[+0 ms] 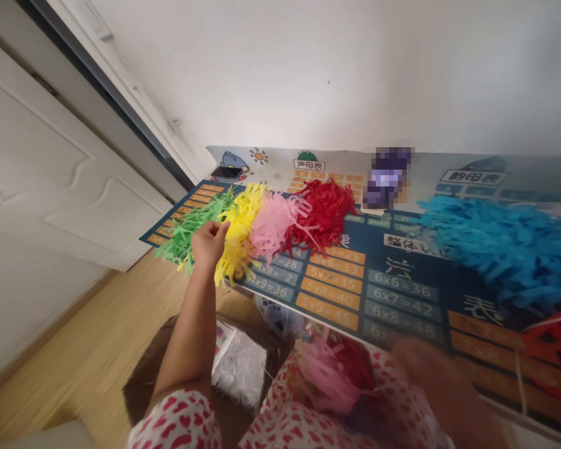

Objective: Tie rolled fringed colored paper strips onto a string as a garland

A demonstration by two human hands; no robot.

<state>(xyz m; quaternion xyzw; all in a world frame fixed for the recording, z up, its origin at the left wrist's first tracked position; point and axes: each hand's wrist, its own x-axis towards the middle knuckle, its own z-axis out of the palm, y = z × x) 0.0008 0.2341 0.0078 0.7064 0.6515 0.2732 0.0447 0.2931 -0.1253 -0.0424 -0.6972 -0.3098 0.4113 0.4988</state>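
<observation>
My left hand (209,242) is closed in a pinch at the border between a green fringe bundle (187,227) and a yellow fringe bundle (243,227). Whatever lies between its fingertips is too small to make out. To the right of the yellow one lie a pink bundle (273,226) and a red bundle (325,212), all side by side on the printed table mat (327,287). Smeared by motion, my right hand (421,362) is near the table's front edge, its fingers unclear. More pink and red fringe (330,374) rests on my lap.
A large blue fringe pile (505,249) covers the table's right part, beside a red plastic object (554,340). Near the wall are a dark phone (227,173) and a pixelated upright item (387,178). Below the table, an open carton (168,349) holds clear plastic packets (243,368).
</observation>
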